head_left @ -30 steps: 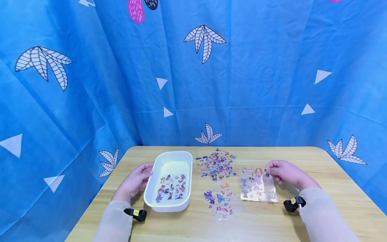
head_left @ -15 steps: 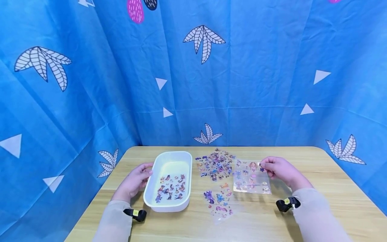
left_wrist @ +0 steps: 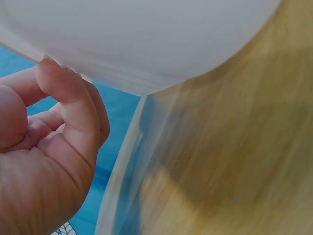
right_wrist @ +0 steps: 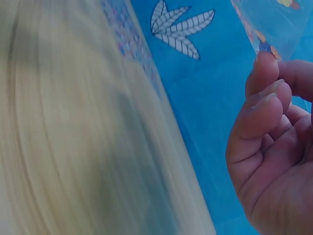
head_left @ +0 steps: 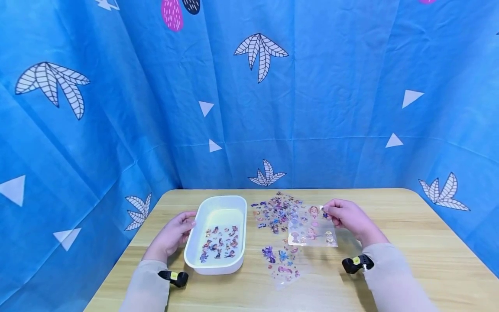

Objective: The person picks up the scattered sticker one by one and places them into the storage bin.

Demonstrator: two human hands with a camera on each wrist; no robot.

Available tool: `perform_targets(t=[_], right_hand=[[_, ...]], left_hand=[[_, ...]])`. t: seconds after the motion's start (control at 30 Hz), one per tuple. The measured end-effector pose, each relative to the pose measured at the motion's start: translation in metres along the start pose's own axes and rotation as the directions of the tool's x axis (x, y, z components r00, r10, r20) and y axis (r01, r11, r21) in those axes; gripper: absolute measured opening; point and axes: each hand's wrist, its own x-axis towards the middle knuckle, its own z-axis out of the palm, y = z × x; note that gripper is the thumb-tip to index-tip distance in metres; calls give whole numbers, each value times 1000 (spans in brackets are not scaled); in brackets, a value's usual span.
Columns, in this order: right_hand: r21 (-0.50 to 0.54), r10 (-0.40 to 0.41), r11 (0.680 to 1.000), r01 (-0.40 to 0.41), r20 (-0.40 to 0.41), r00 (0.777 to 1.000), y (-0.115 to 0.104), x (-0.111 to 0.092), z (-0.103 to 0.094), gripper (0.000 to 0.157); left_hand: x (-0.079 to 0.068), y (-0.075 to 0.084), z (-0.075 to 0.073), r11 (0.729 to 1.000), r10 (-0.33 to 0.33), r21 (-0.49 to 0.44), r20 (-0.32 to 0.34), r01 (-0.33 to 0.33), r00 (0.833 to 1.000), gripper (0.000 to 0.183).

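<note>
A white plastic tub (head_left: 242,255) stands at the left of the table, tilted slightly, with a clear sheet of small character stickers (head_left: 220,242) inside. My left hand (head_left: 173,233) grips its left rim; in the left wrist view curled fingers (left_wrist: 68,93) lie against the tub's side (left_wrist: 146,44). My right hand (head_left: 351,220) pinches the top right corner of a transparent sticker sheet (head_left: 312,232) between thumb and fingertips. That sheet hangs raised over the table and overlaps the other stickers in the head view. The right wrist view shows only its corner (right_wrist: 274,29) at the fingertips.
Several clear sticker sheets (head_left: 278,210) lie heaped at the back middle of the wooden table (head_left: 413,242). Another sheet with purple, blue and pink ponies (head_left: 282,262) lies flat in front of them. Blue patterned cloth (head_left: 331,86) encloses the table's back and sides.
My right hand has moved left, carrying the pinched sticker sheet from the right side towards the sticker heap. The left hand and tub have stayed in place.
</note>
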Motion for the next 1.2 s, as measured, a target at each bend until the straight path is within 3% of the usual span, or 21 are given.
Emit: perform_targets(t=[0.53,0.83,1.2], right_hand=[[97,-29,995,29,-4,1000,-20,17,45,19],[197,-20,980,9,51,999,-31,25,69,22],[243,-10,970,-8,74,997,-36,32,88,17]], left_hand=[[0,-1,0,1000,-11,-9,5,11,1000,49],[-1,2,0,1000,-3,-12,12,3,1000,50],[-2,2,0,1000,-6,-4,8,6,1000,50]])
